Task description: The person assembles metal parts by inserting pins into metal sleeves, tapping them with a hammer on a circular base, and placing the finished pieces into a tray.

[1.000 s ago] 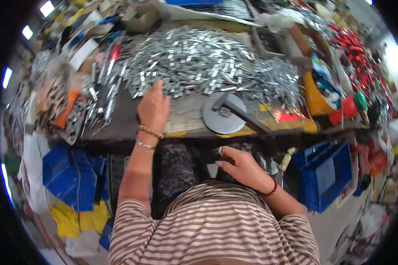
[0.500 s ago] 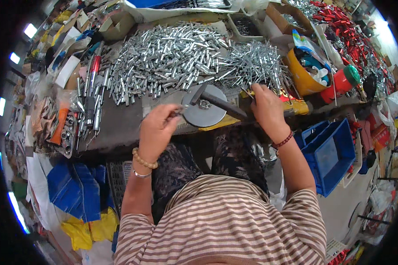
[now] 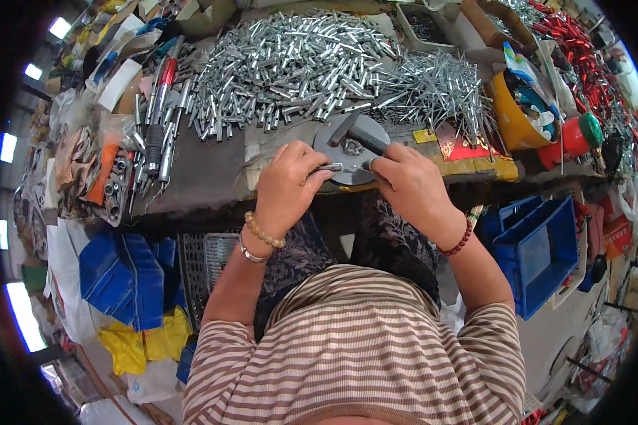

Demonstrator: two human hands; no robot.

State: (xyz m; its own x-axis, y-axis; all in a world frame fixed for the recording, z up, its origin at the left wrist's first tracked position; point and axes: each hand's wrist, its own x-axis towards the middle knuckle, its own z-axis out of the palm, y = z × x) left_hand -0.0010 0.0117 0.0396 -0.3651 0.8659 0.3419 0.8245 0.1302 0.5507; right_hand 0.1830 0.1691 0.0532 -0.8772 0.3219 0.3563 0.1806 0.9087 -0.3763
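Note:
My left hand (image 3: 285, 185) is closed on a small silver metal tube (image 3: 330, 168), which points to the right from the fingertips. Facing it, my right hand (image 3: 412, 185) pinches a thin metal rod (image 3: 365, 168) whose end lies close to the tube; the fingers hide most of it. Beneath both sits a round grey metal disc (image 3: 323, 139) at the bench edge. A hammer (image 3: 365, 139) rests on the disc, its head to the left, its handle running behind my right hand. Small metal bits (image 3: 352, 147) lie at the disc's middle.
A big heap of silver tubes (image 3: 290, 67) covers the bench behind, with thin rods (image 3: 443, 92) to its right. Further right stand a yellow container (image 3: 512, 117) and a red jar (image 3: 561, 145). Tools (image 3: 154, 134) lie left. Blue crates (image 3: 542, 248) stand low at right.
Both hands have come together over the disc, the right one moving left with its rod. The view has shifted, so the bench sits higher and the disc further right.

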